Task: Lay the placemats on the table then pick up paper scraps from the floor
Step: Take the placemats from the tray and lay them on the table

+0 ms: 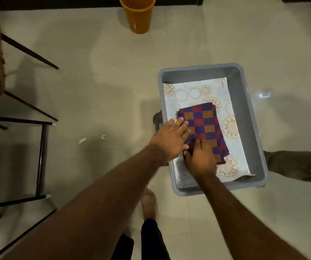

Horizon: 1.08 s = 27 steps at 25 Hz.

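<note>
A stack of checked purple, red and orange placemats [205,121] lies in a grey plastic tub [244,113] on the floor, on top of a pale floral sheet [194,91]. My left hand [169,137] rests flat on the stack's left edge with straight fingers. My right hand [201,158] sits at the stack's near corner, its fingers curled round the edge of the mats. Two white paper scraps [82,140] [103,136] lie on the tiles left of the tub, and a tiny one [112,67] lies farther off.
An orange bin [137,15] stands by the far wall. Dark chair and table legs [42,156] fill the left side. My bare foot [148,201] is just in front of the tub. A dark cloth [299,166] lies right of the tub.
</note>
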{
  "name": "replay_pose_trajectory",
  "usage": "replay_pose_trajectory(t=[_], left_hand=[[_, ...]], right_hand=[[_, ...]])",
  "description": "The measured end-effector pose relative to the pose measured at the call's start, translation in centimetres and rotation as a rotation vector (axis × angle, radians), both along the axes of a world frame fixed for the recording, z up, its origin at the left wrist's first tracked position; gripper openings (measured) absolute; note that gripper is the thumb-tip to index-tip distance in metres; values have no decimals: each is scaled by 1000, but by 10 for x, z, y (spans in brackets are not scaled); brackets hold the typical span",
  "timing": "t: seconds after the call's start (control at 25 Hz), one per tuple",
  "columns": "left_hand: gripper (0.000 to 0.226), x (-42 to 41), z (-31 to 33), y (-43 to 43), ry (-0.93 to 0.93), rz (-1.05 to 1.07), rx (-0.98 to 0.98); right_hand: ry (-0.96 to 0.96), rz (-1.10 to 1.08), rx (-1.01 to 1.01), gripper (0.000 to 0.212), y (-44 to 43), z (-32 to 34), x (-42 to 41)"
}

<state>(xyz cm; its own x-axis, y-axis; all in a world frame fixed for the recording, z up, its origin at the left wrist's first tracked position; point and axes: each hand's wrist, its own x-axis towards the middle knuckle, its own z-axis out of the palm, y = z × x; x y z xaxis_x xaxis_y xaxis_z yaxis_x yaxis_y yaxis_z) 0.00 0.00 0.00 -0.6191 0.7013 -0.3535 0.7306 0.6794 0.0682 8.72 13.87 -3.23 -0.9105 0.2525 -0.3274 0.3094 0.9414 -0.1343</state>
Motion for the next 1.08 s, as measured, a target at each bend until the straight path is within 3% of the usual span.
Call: replay_pose_trajectory(t=[0.28, 0.56, 0.72, 0.96, 1.08], left_hand=[[63, -42, -28, 28, 10, -165, -155], [73, -52, -42, 40, 19, -146, -168], [67, -51, -42, 40, 19, -162, -180], [50, -56, -14, 40, 55, -164, -147], [40, -63, 16, 26, 111, -116, -1]], right_hand=[[33, -55, 54, 50, 1, -23, 12], [90, -53, 25, 32, -1, -22, 17], [75, -56, 7, 41, 2, -16, 15], [202, -23, -26, 62, 29, 21, 1], [312, 28, -26, 62, 43, 53, -18]])
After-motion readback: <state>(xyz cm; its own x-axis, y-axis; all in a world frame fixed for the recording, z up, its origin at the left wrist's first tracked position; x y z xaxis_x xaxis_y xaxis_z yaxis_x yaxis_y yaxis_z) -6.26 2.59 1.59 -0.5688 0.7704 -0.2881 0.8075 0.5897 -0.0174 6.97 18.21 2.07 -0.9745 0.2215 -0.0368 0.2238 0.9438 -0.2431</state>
